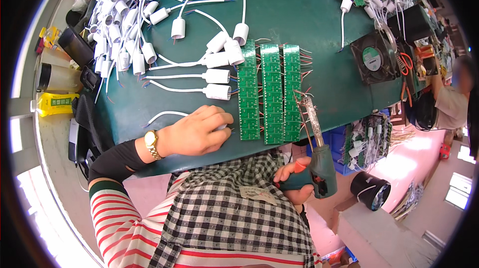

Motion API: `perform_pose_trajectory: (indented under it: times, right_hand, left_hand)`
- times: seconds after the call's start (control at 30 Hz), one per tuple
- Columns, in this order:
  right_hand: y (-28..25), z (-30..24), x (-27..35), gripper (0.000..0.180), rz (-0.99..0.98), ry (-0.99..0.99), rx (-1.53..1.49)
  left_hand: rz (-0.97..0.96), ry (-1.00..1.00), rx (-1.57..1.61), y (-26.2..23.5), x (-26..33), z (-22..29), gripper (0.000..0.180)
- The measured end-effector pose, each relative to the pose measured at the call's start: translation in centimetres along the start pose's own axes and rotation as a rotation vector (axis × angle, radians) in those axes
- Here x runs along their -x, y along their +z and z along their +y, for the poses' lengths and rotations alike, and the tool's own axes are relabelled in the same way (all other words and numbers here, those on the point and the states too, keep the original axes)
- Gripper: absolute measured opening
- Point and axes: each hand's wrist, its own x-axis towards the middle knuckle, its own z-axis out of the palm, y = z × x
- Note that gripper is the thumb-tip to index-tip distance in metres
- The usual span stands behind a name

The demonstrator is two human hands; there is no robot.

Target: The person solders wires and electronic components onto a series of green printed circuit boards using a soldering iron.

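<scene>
Left hand (194, 133) on white socket (221, 127), ridged green boards (272, 93)

Black cooling fan (373, 57) sitting on the green desk (309, 13), up and right of the right hand. Orange-handled cutters (405, 64) lying just beside it. Yellow bottle (54, 104) and dark-capped cup (59, 77) standing off the desk edge, left of the left hand. Black round can (370, 190) sitting right of the right hand.
</scene>
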Motion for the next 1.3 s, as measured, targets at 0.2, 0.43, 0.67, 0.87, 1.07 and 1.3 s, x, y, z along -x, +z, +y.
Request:
perform_pose_trajectory:
  times: [0.2, 0.43, 0.67, 0.87, 1.07, 1.3]
  right_hand:
    - [-0.1, 0.3, -0.1, 0.076, -0.019, -0.04, -0.01]
    - [0.4, -0.3, 0.0, 0.076, -0.051, 0.046, -0.003]
    - [0.4, 0.4, 0.0, 0.076, -0.109, 0.156, -0.014]
    - [0.0, -0.1, 0.0, 0.071, -0.198, 0.193, 0.006]
    - [-1.1, -0.2, 0.2, 0.076, -0.265, 0.344, 0.25]
    - [-1.5, -0.1, 0.1, 0.071, -0.287, 0.375, 0.297]
  left_hand:
    - [0.047, -0.109, 0.004, -0.4, 0.1, 0.2, 0.026]
    - [0.21, 0.039, -0.328, -0.2, -1.7, -1.1, 0.026]
    - [0.28, -0.163, -0.366, 0.6, -3.0, -1.2, 0.027]
    - [0.326, -0.229, -0.25, 0.8, -3.2, -1.6, 0.024]
    - [0.333, -0.209, -0.259, 0.9, -3.1, -1.8, 0.024]
    - [0.349, -0.171, -0.268, 0.9, -3.2, -2.0, 0.024]
